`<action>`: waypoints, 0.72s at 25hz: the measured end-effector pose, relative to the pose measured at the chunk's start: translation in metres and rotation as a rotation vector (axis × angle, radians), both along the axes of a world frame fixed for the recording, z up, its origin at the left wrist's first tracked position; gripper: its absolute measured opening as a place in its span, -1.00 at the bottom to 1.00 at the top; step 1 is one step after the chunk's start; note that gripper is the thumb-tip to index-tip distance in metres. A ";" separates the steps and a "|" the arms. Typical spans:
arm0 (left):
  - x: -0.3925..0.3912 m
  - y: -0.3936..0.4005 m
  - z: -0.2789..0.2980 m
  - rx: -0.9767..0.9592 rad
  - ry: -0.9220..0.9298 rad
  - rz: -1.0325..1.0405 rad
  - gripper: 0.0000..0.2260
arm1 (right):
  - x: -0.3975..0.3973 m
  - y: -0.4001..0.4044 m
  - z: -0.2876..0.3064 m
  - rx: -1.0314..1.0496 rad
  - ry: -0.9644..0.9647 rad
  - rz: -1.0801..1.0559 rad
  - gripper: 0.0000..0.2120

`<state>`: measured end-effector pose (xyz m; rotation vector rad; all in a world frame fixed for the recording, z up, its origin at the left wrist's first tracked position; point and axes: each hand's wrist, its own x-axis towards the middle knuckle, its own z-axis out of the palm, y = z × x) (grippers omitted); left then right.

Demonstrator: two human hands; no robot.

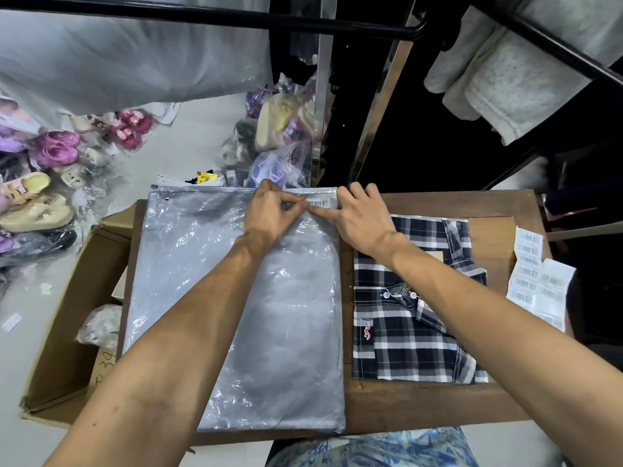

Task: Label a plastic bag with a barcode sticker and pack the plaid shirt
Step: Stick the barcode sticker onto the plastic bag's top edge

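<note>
A frosted zip-top plastic bag (215, 281) lies flat on the left half of a small wooden table (435, 402). A white barcode sticker (318, 201) sits at the bag's far right corner, just under the zip strip. My left hand (273, 210) pinches the sticker's left end with fingertips together. My right hand (362, 219) rests on the bag's right edge, its index finger pressing along the sticker's lower edge. The folded navy-and-white plaid shirt (414, 318) lies to the right of the bag, partly under my right forearm.
A strip of barcode labels (536, 281) hangs over the table's right edge. An open cardboard box (64, 332) stands to the left, below the table. Bagged slippers (43, 187) lie piled on the floor at the left and beyond the table. Grey garments (488, 82) hang above right.
</note>
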<state>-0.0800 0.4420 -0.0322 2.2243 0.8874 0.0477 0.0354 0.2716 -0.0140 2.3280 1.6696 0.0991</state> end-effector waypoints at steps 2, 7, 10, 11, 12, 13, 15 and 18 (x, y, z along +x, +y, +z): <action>0.000 0.000 -0.001 0.010 0.009 0.006 -0.70 | 0.002 -0.003 0.000 0.008 0.009 -0.026 -0.46; -0.001 -0.001 0.001 -0.004 -0.008 0.008 -0.69 | 0.011 -0.015 0.002 0.088 0.065 -0.074 -0.61; -0.001 0.000 0.002 -0.005 -0.018 0.005 -0.70 | 0.017 -0.025 0.003 0.124 0.065 -0.086 -0.64; -0.001 -0.001 0.002 -0.004 -0.022 0.007 -0.70 | 0.017 -0.025 0.004 0.132 0.075 -0.102 -0.62; -0.002 -0.002 0.002 -0.002 -0.028 0.009 -0.71 | 0.016 -0.022 0.005 0.142 0.095 -0.121 -0.59; -0.002 -0.002 0.002 0.000 -0.032 0.011 -0.71 | 0.013 -0.017 0.006 0.158 0.115 -0.139 -0.57; -0.002 -0.003 0.001 -0.001 -0.046 0.015 -0.72 | 0.003 -0.001 0.009 0.189 0.147 -0.155 -0.55; -0.001 -0.005 0.001 -0.004 -0.062 0.028 -0.75 | -0.011 0.019 0.006 0.166 0.156 -0.151 -0.49</action>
